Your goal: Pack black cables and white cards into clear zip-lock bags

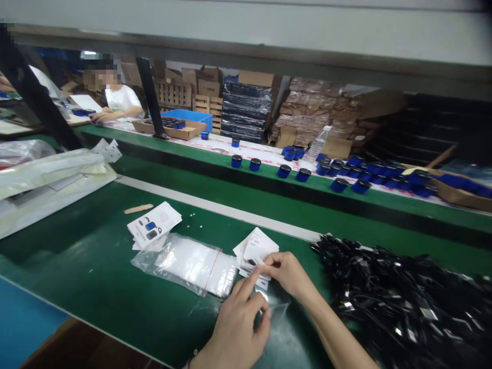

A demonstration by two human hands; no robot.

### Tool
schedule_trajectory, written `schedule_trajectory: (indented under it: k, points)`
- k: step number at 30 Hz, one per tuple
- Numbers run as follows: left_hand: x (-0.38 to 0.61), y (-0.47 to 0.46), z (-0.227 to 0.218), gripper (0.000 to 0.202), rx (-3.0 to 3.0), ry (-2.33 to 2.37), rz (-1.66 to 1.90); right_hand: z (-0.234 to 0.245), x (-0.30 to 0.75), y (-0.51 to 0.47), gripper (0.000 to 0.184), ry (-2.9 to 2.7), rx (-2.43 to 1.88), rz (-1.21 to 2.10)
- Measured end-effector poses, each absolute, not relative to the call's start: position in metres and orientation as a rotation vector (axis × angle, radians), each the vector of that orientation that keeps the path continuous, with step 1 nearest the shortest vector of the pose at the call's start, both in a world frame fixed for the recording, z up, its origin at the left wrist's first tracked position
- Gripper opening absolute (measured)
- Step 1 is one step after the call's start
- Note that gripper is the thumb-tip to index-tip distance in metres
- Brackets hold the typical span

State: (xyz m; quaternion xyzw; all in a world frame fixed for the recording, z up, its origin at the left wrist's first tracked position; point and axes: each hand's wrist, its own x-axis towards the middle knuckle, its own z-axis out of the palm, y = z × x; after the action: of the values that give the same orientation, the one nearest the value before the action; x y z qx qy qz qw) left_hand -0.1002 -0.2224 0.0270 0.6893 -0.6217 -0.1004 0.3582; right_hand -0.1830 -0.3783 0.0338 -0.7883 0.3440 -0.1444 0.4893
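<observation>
A small pile of white cards with cut-out slots (261,246) lies on the green table in front of me. My right hand (288,274) is closed at the pile's lower right edge, thumb and forefinger pinching a white card. Just below, my left hand (240,325) has its fingers apart, the forefinger reaching to the cards and the thumb curved away, with nothing held. Under both hands is a thin clear plastic bag (279,300). To the left lies a clear bag packed with white contents (192,264), partly over a stack of printed leaflets (156,224).
Black cables (400,302) are heaped on the right. Blue-and-black round devices (284,170) line the raised ledge beyond, near a plastic bottle (320,142). White wrapping (49,184) lies at left. A metal shelf (246,31) hangs overhead. Another person (121,100) sits far left.
</observation>
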Motion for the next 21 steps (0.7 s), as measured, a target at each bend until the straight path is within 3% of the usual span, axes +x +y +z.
schedule_trajectory:
  k: [4, 21]
  points:
    - [-0.102, -0.226, 0.023, 0.013, 1.820, -1.620, -0.243, 0.031, -0.184, -0.380, 0.035, 0.832, -1.860, -0.391]
    - [-0.099, -0.223, 0.022, 0.014, 1.728, -1.599, -0.169, 0.046, -0.193, -0.368, 0.024, 0.844, -1.726, -0.607]
